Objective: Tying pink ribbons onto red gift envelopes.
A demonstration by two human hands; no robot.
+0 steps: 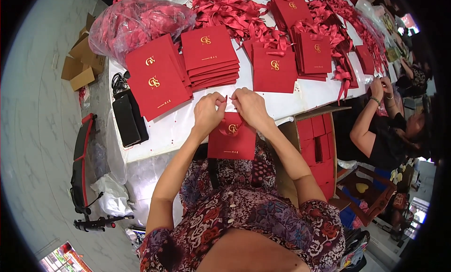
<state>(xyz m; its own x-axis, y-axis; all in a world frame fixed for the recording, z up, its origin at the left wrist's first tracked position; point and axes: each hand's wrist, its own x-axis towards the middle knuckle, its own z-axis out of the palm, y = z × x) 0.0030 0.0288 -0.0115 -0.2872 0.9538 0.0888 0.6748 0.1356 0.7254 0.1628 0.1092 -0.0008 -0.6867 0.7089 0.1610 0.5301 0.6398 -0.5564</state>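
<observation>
A small red paper gift bag (232, 145) with a gold emblem hangs upright in front of me at the table's near edge. Just above its top edge, my left hand (210, 113) pinches a red ribbon, and a short tip of it pokes out between thumb and finger. My right hand (251, 107) is closed the same way on the ribbon's other side, slightly apart from the left. Part of the ribbon loops down over the bag's front. Its path into the bag is hidden by my fingers.
Flat stacked red bags (209, 51) lie ahead on the white table (155, 147). Bags with ribbon handles (275, 65) stand to their right, below heaped red ribbons (225, 13). A black phone (127, 119) lies left. A carton of red bags (314, 145) and a co-worker (376, 135) are right.
</observation>
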